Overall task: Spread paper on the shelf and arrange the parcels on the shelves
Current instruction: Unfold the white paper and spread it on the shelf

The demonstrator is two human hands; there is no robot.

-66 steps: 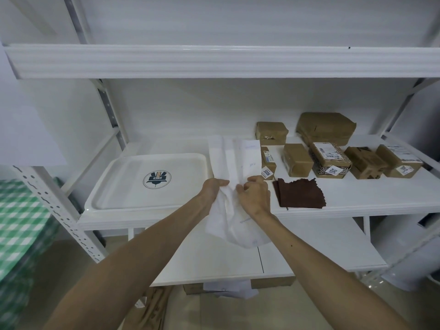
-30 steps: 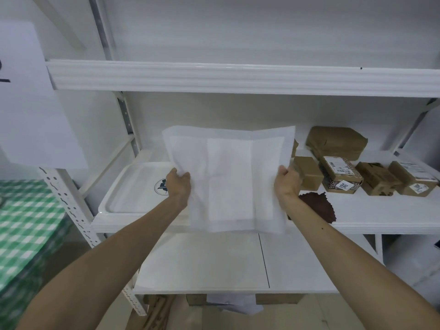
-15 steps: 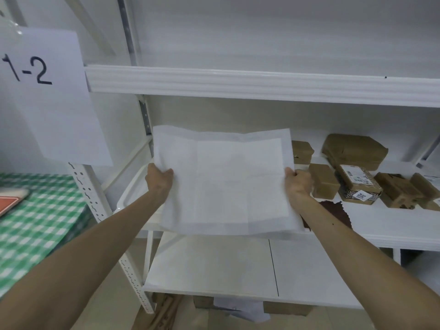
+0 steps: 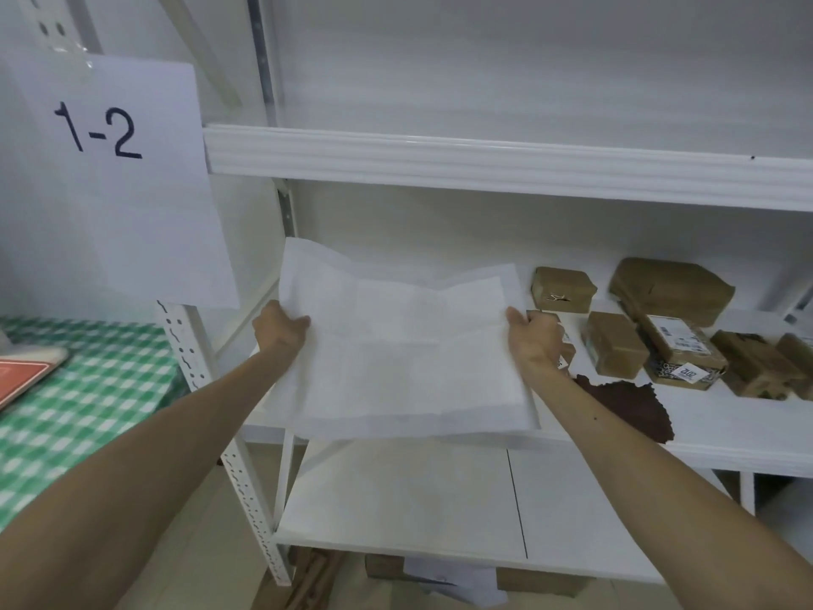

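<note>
Entry, hands first: we recorded the left hand (image 4: 281,330) gripping the left edge of a white sheet of paper (image 4: 409,358), thumb laid on the near face. The right hand (image 4: 534,341) gripped the right edge in like fashion, fingers curled round it. The paper was held spread between the two hands, creased along old folds, its far left corner raised. Its near edge drooped in front of the lip of the middle shelf (image 4: 726,433), and we could not tell whether it touched that shelf anywhere. Next, on the same shelf to the right of the right hand, we counted brown-wrapped parcels. A small parcel (image 4: 561,289) and a large parcel (image 4: 668,290) stood at the back. In front of them were a plain block (image 4: 613,345), a labelled parcel (image 4: 682,350) lying on a patterned box, and a rumpled parcel (image 4: 756,367) towards the edge of view. One more was mostly hidden behind the right hand. A dark brown scrap (image 4: 629,407) with a ragged edge lay at the front of the shelf, beside the right forearm. Above ran the upper shelf (image 4: 484,167), white with a ribbed front. Below lay the lower shelf (image 4: 396,499), also white, with cardboard (image 4: 536,583) and a loose white sheet beneath it. At the left a perforated upright (image 4: 198,389) carried a paper sign (image 4: 110,178) marked "1-2". Beyond that upright we noted a worktop under a green checked cloth (image 4: 79,411), bearing a red-faced item (image 4: 22,380) at the edge of view.
</note>
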